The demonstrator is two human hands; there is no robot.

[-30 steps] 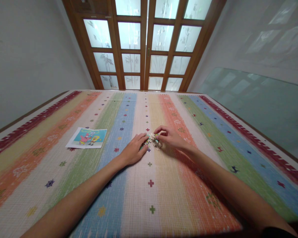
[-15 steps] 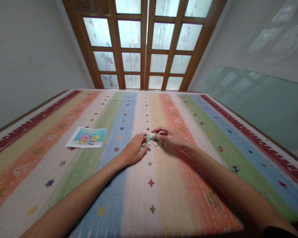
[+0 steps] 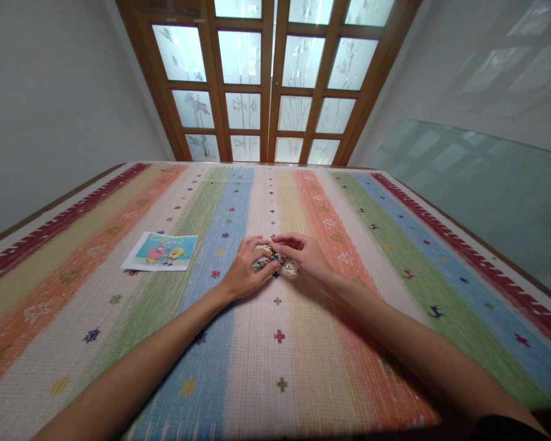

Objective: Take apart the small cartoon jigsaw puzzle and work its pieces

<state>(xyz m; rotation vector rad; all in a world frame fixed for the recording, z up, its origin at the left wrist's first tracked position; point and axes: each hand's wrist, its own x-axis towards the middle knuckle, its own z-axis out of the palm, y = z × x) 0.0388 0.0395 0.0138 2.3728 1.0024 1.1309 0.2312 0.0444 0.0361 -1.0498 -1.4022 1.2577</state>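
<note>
A small heap of jigsaw puzzle pieces (image 3: 290, 267) lies in the middle of the striped tablecloth, some showing pale backs and others coloured faces. My left hand (image 3: 248, 268) curls around the heap's left side, its thumb in front and fingers behind, with colourful pieces between them. From the right, my right hand (image 3: 307, 254) reaches over the heap, thumb and fingers brought together on pieces at its top. The two hands' fingertips nearly meet, and they hide part of the heap.
A printed cartoon picture (image 3: 163, 252) lies on the tablecloth (image 3: 280, 361) to the left of my hands. Beyond the table's far edge stand wooden doors with frosted panes (image 3: 243, 58). A pale glass panel (image 3: 477, 190) leans along the right wall.
My right hand has moved left and closed in on the heap. The left hand's fingers have lifted and its thumb has spread, showing more coloured pieces. The picture has not moved.
</note>
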